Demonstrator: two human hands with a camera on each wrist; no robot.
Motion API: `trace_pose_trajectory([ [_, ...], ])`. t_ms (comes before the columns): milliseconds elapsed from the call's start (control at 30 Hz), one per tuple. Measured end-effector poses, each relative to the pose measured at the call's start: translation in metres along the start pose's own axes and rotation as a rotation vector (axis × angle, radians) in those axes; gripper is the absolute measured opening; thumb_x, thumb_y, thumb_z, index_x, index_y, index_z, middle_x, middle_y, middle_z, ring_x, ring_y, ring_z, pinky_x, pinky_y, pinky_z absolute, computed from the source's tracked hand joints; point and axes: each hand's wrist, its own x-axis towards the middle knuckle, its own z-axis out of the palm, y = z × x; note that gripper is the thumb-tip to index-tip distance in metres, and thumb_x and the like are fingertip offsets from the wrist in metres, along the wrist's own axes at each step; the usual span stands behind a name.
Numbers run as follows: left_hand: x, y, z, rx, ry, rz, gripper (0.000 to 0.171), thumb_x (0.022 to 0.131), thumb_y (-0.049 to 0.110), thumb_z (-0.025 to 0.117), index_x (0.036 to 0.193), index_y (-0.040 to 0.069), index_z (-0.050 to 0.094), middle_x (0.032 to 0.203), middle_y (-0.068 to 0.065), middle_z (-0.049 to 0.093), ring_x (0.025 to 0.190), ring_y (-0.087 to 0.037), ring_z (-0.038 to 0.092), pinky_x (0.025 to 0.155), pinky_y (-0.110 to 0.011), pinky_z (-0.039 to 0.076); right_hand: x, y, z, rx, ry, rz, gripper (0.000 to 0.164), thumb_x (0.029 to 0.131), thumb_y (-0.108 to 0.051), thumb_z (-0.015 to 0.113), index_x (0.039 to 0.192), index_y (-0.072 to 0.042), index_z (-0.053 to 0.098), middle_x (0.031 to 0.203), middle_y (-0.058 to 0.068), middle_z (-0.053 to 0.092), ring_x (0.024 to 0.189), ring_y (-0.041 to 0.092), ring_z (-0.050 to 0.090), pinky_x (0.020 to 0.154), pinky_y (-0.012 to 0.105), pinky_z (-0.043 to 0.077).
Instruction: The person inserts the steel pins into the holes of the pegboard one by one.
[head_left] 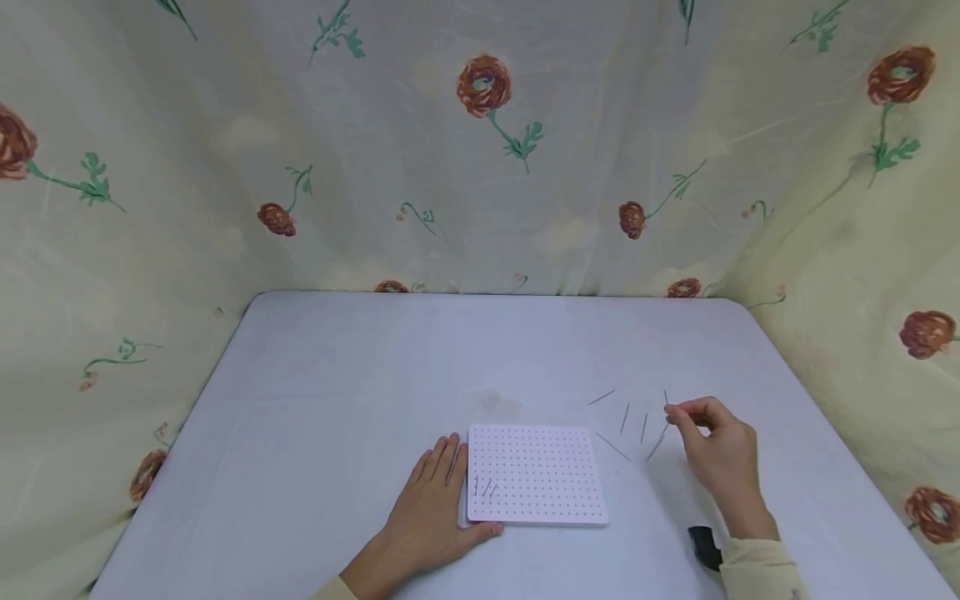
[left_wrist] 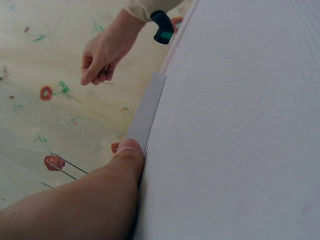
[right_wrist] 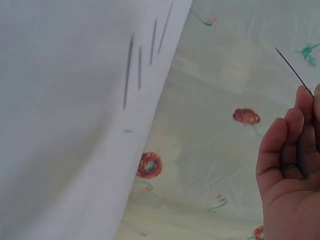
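Observation:
A white board (head_left: 536, 467) with rows of small holes lies near the front middle of the table. My left hand (head_left: 427, 508) lies flat with straight fingers along its left side, the thumb (left_wrist: 129, 150) against its front edge. Three thin needles (head_left: 483, 487) stand in holes near the board's front left corner. To the right of the board, my right hand (head_left: 716, 458) pinches a thin dark needle (right_wrist: 292, 71) between thumb and fingertips, its pointed end sticking out. The hand is raised above several loose needles (head_left: 625, 418) scattered on the table.
A white cloth covers the table (head_left: 337, 367). Flowered sheeting (head_left: 570, 167) hangs behind it and at both sides. A black curved piece (head_left: 703, 548) sits at my right wrist, by the sleeve. One loose needle (head_left: 613, 446) lies close to the board's right side.

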Motion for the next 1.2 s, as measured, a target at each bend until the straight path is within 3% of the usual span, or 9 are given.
trace_pose_trajectory([
  [333, 0.000, -0.001, 0.003, -0.013, -0.005, 0.002, 0.118, 0.084, 0.085, 0.051, 0.161, 0.000, 0.024, 0.170, -0.019, 0.021, 0.159, -0.035, 0.018, 0.127, -0.050, 0.023, -0.003, -0.024, 0.007, 0.097, 0.053, -0.173, 0.012, 0.080, 0.004, 0.083, 0.080, -0.001, 0.072, 0.072, 0.013, 0.075, 0.073, -0.028, 0.049, 0.058, 0.008, 0.037],
  [600, 0.000, -0.001, 0.002, -0.005, -0.003, -0.002, 0.118, 0.083, 0.084, 0.053, 0.161, 0.000, 0.025, 0.170, -0.018, 0.022, 0.159, -0.035, 0.019, 0.127, -0.049, 0.024, -0.007, -0.042, 0.011, 0.157, 0.059, -0.238, 0.014, 0.079, 0.005, 0.084, 0.079, -0.001, 0.071, 0.069, 0.010, 0.073, 0.069, -0.022, 0.050, 0.054, 0.009, 0.035],
  [767, 0.001, -0.001, 0.001, 0.006, -0.001, -0.002, 0.118, 0.083, 0.084, 0.053, 0.161, 0.000, 0.024, 0.170, -0.018, 0.022, 0.159, -0.034, 0.018, 0.127, -0.049, 0.024, -0.010, -0.056, 0.018, 0.192, 0.070, -0.344, 0.017, 0.076, 0.009, 0.084, 0.080, -0.002, 0.072, 0.071, 0.008, 0.073, 0.071, -0.018, 0.051, 0.056, 0.009, 0.037],
  [933, 0.001, -0.001, 0.001, -0.004, 0.000, 0.000, 0.118, 0.083, 0.084, 0.053, 0.161, 0.000, 0.024, 0.170, -0.018, 0.022, 0.159, -0.034, 0.018, 0.128, -0.049, 0.023, -0.013, -0.069, 0.025, 0.240, 0.044, -0.447, 0.024, 0.071, 0.015, 0.084, 0.080, -0.002, 0.070, 0.071, 0.007, 0.072, 0.070, -0.010, 0.054, 0.057, 0.012, 0.041],
  [1200, 0.000, -0.001, 0.000, -0.003, -0.001, -0.005, 0.118, 0.083, 0.084, 0.053, 0.161, 0.000, 0.024, 0.170, -0.018, 0.022, 0.159, -0.034, 0.019, 0.127, -0.049, 0.024, -0.026, -0.087, 0.038, 0.245, -0.036, -0.500, 0.026, 0.071, 0.013, 0.083, 0.081, -0.003, 0.065, 0.073, 0.004, 0.072, 0.068, 0.004, 0.063, 0.067, 0.010, 0.047],
])
